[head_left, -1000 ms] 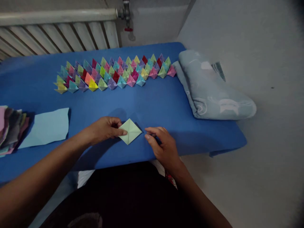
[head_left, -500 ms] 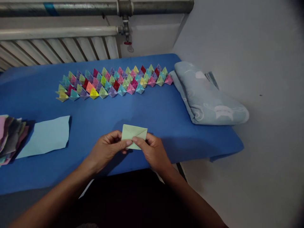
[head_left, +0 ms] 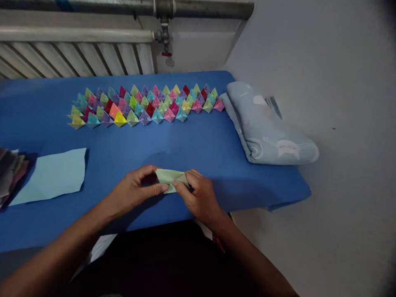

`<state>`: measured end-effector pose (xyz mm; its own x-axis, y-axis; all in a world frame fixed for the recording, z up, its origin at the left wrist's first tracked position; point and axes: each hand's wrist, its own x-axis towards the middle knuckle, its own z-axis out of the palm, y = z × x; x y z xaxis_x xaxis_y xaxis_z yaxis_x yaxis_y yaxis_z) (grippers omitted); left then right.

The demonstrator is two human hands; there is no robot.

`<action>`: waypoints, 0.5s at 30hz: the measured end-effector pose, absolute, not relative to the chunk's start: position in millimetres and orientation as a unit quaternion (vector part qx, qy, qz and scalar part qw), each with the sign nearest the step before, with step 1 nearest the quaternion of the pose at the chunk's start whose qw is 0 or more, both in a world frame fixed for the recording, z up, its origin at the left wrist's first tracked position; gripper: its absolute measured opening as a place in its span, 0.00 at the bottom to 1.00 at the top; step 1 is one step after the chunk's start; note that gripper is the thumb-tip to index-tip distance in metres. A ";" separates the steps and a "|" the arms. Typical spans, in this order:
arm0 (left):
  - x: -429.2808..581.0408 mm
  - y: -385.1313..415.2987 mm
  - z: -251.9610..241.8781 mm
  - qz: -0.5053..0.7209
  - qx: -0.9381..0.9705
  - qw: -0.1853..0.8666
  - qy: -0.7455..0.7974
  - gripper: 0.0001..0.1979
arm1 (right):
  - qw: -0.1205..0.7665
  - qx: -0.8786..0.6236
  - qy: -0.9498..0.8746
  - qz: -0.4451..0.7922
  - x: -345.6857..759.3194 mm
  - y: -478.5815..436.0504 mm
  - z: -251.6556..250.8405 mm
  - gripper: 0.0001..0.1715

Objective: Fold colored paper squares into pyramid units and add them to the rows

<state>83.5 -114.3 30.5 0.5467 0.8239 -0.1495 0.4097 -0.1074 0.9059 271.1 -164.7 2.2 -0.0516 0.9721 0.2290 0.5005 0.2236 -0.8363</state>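
Note:
A pale green folded paper is held between my two hands above the near edge of the blue surface. My left hand pinches its left side, thumb on the near face and fingers behind. On the right side, my right hand grips it with thumb and forefinger. The paper bends and its folded flaps stand slightly raised. Behind the paper, rows of small pointed folded-paper pieces in many colours stand on the blue surface.
At the left lie a light blue paper sheet and a stack of coloured papers. A folded grey-blue blanket rests at the right, near the wall. Along the back run a radiator and a pipe.
The green paper has gone from a flat square to a bent, narrower shape. My right fingers have moved onto its upper right edge. The view has shifted slightly.

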 end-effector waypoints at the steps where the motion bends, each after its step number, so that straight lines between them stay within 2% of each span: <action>1: 82.7 -109.0 33.2 0.198 0.759 0.455 0.420 0.12 | 0.388 -0.537 -0.711 0.235 273.3 -162.9 1.5 0.14; 4: 82.3 -95.0 36.5 0.190 0.871 0.300 0.339 0.07 | 0.330 -0.477 -0.805 0.126 280.1 -155.6 0.5 0.10; 8: 85.1 -88.3 25.4 0.203 0.934 0.126 0.265 0.07 | 0.265 -0.445 -0.855 0.030 286.3 -145.0 -0.9 0.06; 15: 86.0 -94.5 8.6 0.216 0.934 0.082 0.273 0.08 | 0.250 -0.431 -0.867 -0.020 289.3 -138.0 -4.8 0.10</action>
<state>86.0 -94.5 8.6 0.7574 0.5455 0.3589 0.4742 -0.8373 0.2721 289.3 -138.0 -4.8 -0.5046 0.7368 0.4500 0.7564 0.6286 -0.1810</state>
